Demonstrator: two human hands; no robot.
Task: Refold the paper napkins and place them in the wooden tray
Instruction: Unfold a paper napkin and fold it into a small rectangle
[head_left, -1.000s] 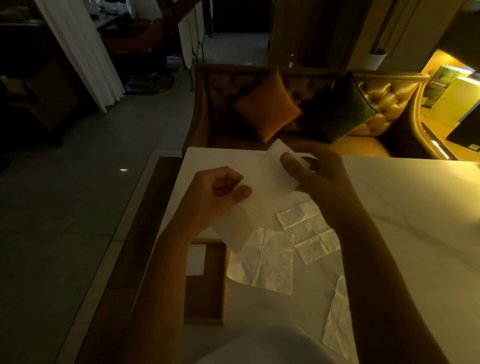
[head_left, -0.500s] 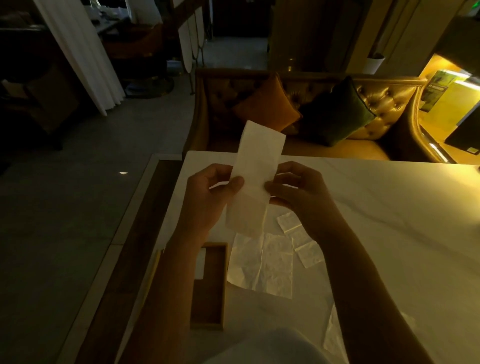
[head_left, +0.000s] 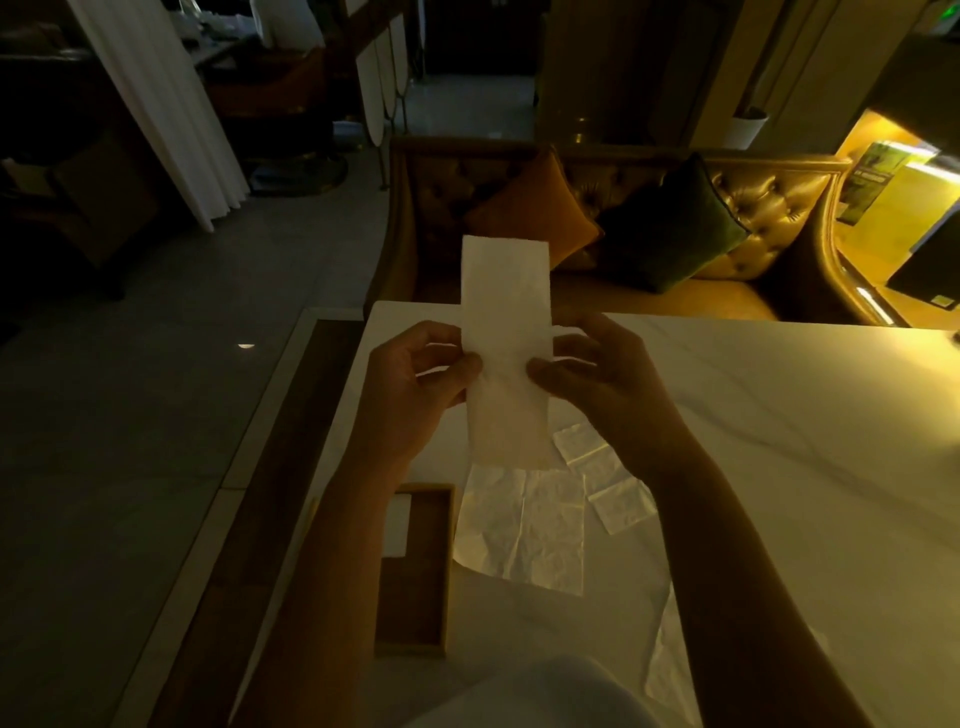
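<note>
I hold a white paper napkin (head_left: 505, 312), folded into a long upright strip, above the white table (head_left: 779, 441). My left hand (head_left: 415, 384) pinches its left edge and my right hand (head_left: 597, 384) pinches its right edge, both near the strip's middle. A wooden tray (head_left: 421, 587) lies near the table's left edge, partly behind my left forearm, with a folded white napkin (head_left: 397, 525) in its far end. Unfolded creased napkins lie flat on the table: one (head_left: 524, 525) beside the tray, another (head_left: 602, 478) under my right wrist, a third (head_left: 670, 670) by my right forearm.
A tufted leather sofa (head_left: 769, 218) with an orange cushion (head_left: 530, 213) and a dark green cushion (head_left: 670, 223) stands behind the table. The floor (head_left: 156, 415) drops away at left, past a dark wooden strip along the table's edge. The room is dim.
The napkin was a wide sheet held slanted; it is now folded into a narrow strip and stands upright. Both hands have come closer together, gripping its sides.
</note>
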